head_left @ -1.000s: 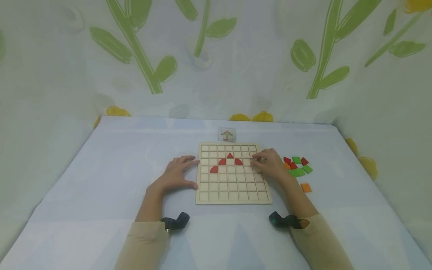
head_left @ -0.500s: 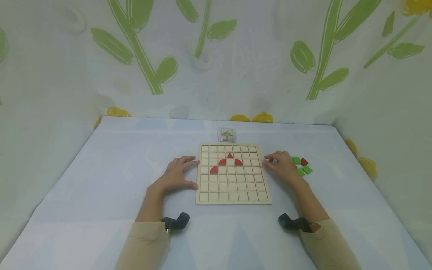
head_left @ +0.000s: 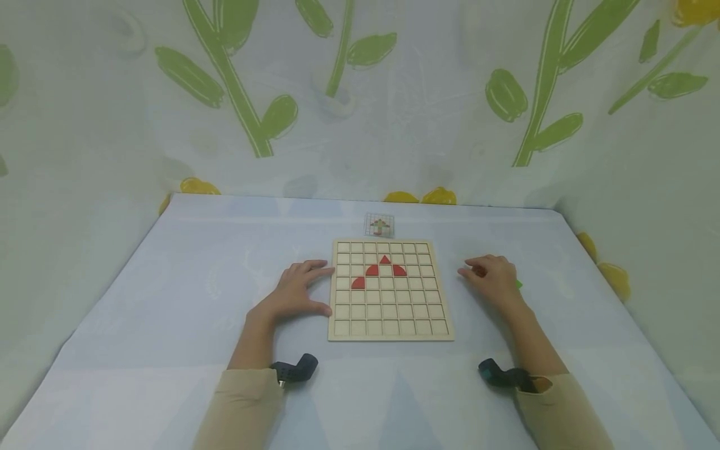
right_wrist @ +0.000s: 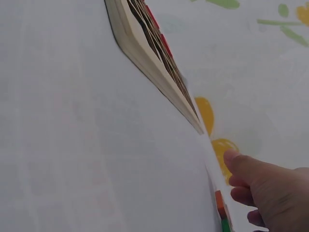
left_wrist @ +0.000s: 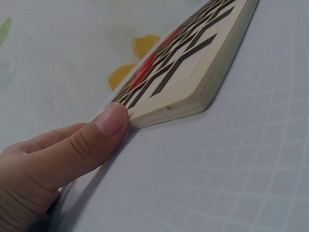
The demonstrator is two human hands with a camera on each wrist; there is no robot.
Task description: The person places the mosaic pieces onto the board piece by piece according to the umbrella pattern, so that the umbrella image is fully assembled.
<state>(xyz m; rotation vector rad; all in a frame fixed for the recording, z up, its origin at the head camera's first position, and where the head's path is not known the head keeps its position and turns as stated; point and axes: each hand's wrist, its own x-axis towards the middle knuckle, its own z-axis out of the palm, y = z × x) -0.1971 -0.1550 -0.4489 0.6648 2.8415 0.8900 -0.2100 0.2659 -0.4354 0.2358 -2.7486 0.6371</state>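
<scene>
With the left hand [head_left: 292, 294] spread at the board [head_left: 405, 310], the loosely curled right hand [head_left: 496, 279] has moved nearer the right edge of the counter [head_left: 590, 312], leaving the red pieces [head_left: 372, 270] unchanged.

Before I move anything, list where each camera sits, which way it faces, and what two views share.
Head: worn on the head, facing forward and down at the grid board and table; the left hand, right hand and both sleeves show.
Left wrist: on that wrist, facing the grid board's edge, with only the left hand showing.
Right wrist: on that wrist, facing the grid board and wall; only the right hand shows.
Shared: both wrist views include red pieces.
</scene>
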